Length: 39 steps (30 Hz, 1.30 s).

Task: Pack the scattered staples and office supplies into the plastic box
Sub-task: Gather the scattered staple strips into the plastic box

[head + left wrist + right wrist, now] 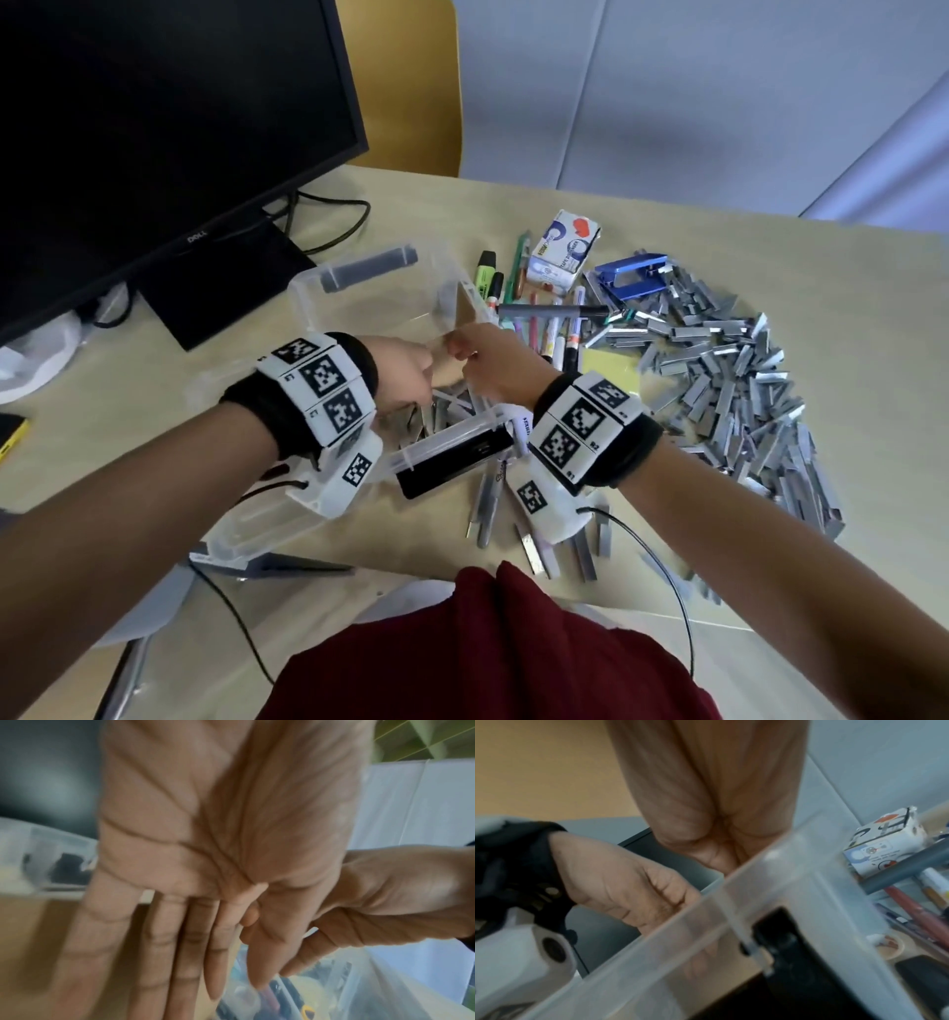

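Both hands meet over the clear plastic box at the counter's near left: left hand flat, fingers straight; right hand curled, its hold unclear. Loose staples, heaped right, look light but slippery, best scooped in handfuls.
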Each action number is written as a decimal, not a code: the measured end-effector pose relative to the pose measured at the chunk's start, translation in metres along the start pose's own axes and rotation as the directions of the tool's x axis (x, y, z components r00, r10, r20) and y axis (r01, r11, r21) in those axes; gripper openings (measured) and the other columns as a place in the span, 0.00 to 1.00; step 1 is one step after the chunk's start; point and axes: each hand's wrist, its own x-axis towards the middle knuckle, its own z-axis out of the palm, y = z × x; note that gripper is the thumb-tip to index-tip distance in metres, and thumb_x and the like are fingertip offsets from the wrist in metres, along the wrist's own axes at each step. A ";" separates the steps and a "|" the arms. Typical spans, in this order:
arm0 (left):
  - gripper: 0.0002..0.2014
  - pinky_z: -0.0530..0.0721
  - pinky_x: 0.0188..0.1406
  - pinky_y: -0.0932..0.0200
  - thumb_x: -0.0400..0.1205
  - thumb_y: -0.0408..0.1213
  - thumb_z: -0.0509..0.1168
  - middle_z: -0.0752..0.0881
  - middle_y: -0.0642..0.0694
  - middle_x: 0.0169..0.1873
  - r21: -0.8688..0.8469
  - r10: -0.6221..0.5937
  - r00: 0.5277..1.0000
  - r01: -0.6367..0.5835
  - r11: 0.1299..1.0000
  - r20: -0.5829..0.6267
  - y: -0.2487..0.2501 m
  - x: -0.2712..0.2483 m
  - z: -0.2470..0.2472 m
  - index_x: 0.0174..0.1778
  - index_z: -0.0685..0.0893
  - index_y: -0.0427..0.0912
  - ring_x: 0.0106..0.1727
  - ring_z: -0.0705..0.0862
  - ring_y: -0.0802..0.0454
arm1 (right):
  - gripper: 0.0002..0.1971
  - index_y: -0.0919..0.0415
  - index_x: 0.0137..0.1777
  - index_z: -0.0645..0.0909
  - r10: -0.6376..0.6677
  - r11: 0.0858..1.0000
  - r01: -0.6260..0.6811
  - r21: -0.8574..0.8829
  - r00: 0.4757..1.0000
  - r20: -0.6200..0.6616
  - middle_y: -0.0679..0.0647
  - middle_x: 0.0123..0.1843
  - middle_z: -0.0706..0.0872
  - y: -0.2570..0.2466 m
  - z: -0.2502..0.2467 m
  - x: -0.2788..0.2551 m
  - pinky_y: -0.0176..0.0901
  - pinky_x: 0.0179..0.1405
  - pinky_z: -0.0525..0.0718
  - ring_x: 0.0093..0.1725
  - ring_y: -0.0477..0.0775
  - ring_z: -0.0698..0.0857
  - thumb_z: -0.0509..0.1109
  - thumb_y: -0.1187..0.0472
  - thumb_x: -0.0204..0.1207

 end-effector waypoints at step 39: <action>0.25 0.77 0.44 0.54 0.72 0.43 0.74 0.77 0.44 0.45 0.003 0.215 0.974 -0.215 0.977 -0.074 0.219 0.093 0.080 0.61 0.75 0.37 0.50 0.81 0.45 | 0.07 0.65 0.48 0.83 0.113 0.973 -0.144 -0.181 0.979 -0.171 0.58 0.51 0.87 0.239 -0.060 -0.077 0.41 0.56 0.78 0.53 0.55 0.83 0.63 0.66 0.78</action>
